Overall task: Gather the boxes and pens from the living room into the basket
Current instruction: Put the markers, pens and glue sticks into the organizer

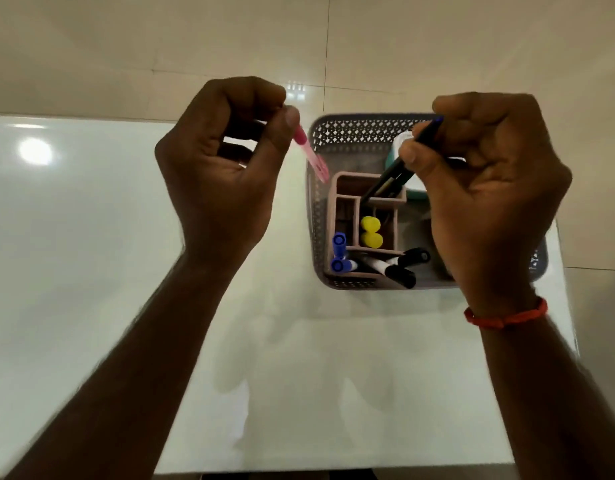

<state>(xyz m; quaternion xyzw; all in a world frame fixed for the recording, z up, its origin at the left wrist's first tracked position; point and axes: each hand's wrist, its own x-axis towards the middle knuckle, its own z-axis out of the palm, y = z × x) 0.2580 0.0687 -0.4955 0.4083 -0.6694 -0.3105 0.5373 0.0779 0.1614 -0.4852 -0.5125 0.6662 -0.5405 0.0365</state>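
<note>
A grey perforated basket (354, 128) stands on the white table (91, 237). Inside it is a pink divided holder (335, 194) with two yellow-capped pens (371, 232), blue-capped markers (340, 252) and black-capped markers (405, 266). My left hand (226, 164) pinches a pink pen (311, 155) whose tip hangs over the basket's left rim. My right hand (486, 188) grips dark pens (392, 171), one with a blue end, slanting down into the holder's rear compartment. A teal and white box (398, 147) sits behind, mostly hidden by my right hand.
The glossy table ends just beyond the basket's far side and close to its right side, with beige floor tiles (437, 46) past the edges. A red thread band (507, 315) circles my right wrist.
</note>
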